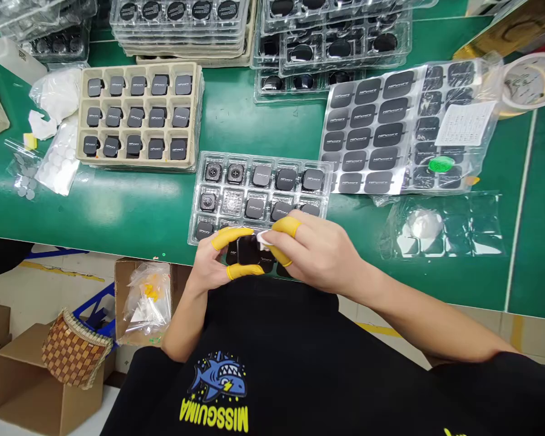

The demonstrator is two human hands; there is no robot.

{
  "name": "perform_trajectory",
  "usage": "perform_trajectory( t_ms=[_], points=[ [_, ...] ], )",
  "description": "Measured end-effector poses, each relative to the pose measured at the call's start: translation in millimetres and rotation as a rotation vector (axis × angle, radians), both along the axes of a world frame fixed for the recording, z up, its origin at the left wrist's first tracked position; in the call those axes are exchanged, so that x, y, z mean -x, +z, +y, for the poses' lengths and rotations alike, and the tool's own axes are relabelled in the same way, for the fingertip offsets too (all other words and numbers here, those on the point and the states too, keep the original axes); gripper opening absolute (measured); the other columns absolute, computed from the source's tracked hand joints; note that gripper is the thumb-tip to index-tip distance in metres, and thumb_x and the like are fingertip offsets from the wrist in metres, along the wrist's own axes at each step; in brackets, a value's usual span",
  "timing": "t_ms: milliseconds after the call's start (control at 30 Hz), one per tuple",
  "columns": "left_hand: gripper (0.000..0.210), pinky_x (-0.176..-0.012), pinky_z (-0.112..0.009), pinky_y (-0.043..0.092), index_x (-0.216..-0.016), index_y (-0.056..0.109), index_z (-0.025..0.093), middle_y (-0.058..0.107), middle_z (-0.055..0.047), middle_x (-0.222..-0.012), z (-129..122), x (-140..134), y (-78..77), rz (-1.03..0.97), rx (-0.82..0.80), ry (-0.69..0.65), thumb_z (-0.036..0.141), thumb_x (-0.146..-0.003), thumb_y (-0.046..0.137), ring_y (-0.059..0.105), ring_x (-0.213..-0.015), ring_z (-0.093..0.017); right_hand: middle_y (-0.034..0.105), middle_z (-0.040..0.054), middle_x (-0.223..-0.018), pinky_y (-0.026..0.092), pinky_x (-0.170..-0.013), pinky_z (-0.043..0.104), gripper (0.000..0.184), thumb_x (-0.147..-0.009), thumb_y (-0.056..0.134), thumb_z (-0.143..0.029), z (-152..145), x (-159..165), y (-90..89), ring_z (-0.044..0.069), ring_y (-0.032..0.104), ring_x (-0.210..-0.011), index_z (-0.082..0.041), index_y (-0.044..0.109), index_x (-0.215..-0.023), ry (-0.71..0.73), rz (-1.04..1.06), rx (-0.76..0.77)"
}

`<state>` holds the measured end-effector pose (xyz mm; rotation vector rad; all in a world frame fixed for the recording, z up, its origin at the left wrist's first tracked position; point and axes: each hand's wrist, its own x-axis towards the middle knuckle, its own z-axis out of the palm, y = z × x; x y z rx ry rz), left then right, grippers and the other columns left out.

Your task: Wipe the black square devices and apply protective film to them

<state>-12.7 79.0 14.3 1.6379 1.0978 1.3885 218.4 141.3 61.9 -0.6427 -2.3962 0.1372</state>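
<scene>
My left hand (204, 263), with yellow finger cots on thumb and finger, grips a black square smartwatch body (247, 250) by its edges. A small white wipe (263, 240) is pinched in my right hand (322, 248), also in yellow finger cots, and it touches the watch's upper right edge. Both hands are over the near side of a clear plastic tray (192, 224). Square watch bodies sit in its compartments, most under dark film printed "HiFuture" and a few with the round sensor side up. My hands and the watch hide part of the front row.
Left of centre stands a beige tray (136, 161) of dark square pieces. Stacked clear trays (177, 37) line the back. Dark label sheets (367, 130) and a tape roll (531, 82) lie right, beyond a clear blister tray (463, 233). Cardboard boxes (22, 387) are below the table edge.
</scene>
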Motion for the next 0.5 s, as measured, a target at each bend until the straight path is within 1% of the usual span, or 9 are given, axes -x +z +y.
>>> perform_trajectory(
  t_ms=[100, 167, 233, 300, 367, 500],
  points=[
    [0.072, -0.086, -0.033, 0.071, -0.127, 0.084, 0.022, 0.09, -0.009, -0.108, -0.3, 5.7, -2.1, -0.015, 0.062, 0.051, 0.058, -0.067, 0.104, 0.086, -0.095, -0.024, 0.07, 0.0043, -0.086, 0.046, -0.062, 0.03, 0.014, -0.104, 0.062, -0.011, -2.0, -12.7, 1.1, 0.019, 0.062, -0.076, -0.022, 0.07, -0.109, -0.029, 0.071, 0.15],
    [0.077, -0.087, -0.035, 0.072, -0.126, 0.085, 0.022, 0.09, -0.009, -0.109, 0.8, 8.0, -2.9, -0.003, 0.066, 0.032, 0.062, -0.063, 0.104, 0.087, -0.095, -0.025, 0.071, 0.0029, -0.088, 0.05, -0.064, 0.029, 0.017, -0.103, 0.065, -0.01, -4.2, -16.7, 7.1, 0.018, 0.065, -0.076, -0.024, 0.069, -0.112, -0.034, 0.155, 0.247],
    [0.08, -0.087, -0.036, 0.072, -0.127, 0.084, 0.023, 0.09, -0.01, -0.111, 2.7, 7.9, -2.6, -0.003, 0.051, -0.005, 0.065, -0.062, 0.103, 0.087, -0.097, -0.026, 0.072, 0.0029, -0.09, 0.052, -0.066, 0.029, 0.021, -0.103, 0.067, -0.009, -5.7, -16.0, 14.6, 0.017, 0.066, -0.076, -0.025, 0.069, -0.116, -0.008, 0.189, 0.283],
    [0.08, -0.089, -0.036, 0.072, -0.13, 0.083, 0.024, 0.09, -0.01, -0.115, 4.6, 6.0, -1.4, -0.012, 0.045, -0.044, 0.063, -0.064, 0.103, 0.087, -0.1, -0.026, 0.073, 0.0043, -0.092, 0.051, -0.067, 0.03, 0.021, -0.102, 0.069, -0.009, -5.5, -12.4, 20.0, 0.018, 0.066, -0.077, -0.023, 0.071, -0.119, 0.025, 0.168, 0.257],
    [0.079, -0.09, -0.036, 0.071, -0.132, 0.082, 0.024, 0.089, -0.011, -0.116, 5.8, 3.9, 0.1, -0.018, 0.045, -0.076, 0.063, -0.066, 0.102, 0.087, -0.103, -0.026, 0.074, 0.0057, -0.091, 0.049, -0.067, 0.031, 0.02, -0.103, 0.068, -0.011, -3.8, -8.0, 21.1, 0.019, 0.065, -0.079, -0.021, 0.072, -0.12, 0.02, 0.112, 0.196],
    [0.077, -0.088, -0.035, 0.07, -0.135, 0.081, 0.024, 0.089, -0.011, -0.116, 4.5, 2.1, -1.8, 0.002, 0.028, -0.102, 0.063, -0.071, 0.1, 0.086, -0.102, -0.026, 0.075, 0.0069, -0.091, 0.047, -0.067, 0.032, 0.018, -0.104, 0.064, -0.011, -1.7, 1.0, 13.7, 0.02, 0.061, -0.08, -0.019, 0.074, -0.118, 0.02, 0.022, 0.091]
  ],
)
